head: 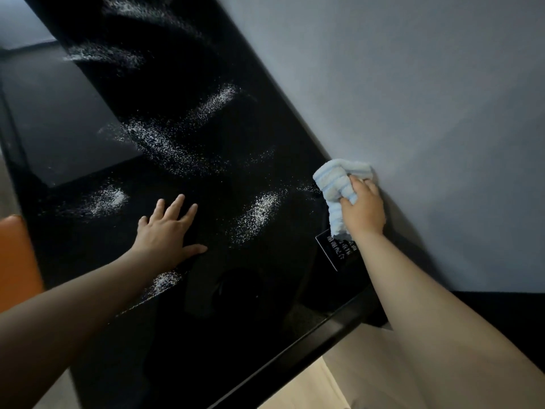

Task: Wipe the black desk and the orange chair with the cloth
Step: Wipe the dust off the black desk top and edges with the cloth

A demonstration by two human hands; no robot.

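The glossy black desk (182,72) runs from the near edge away to the upper left, streaked with several patches of white powder (256,214). My right hand (364,208) grips a bunched light-blue striped cloth (336,184) and holds it on the desk where it meets the wall. My left hand (168,228) lies flat on the desk with fingers spread, left of the cloth. A corner of the orange chair (16,261) shows at the left edge.
A grey wall (413,98) borders the desk on the right. A small black card with white lettering (339,252) lies on the desk just below the cloth. Light wood floor (339,385) shows beneath the desk's near edge.
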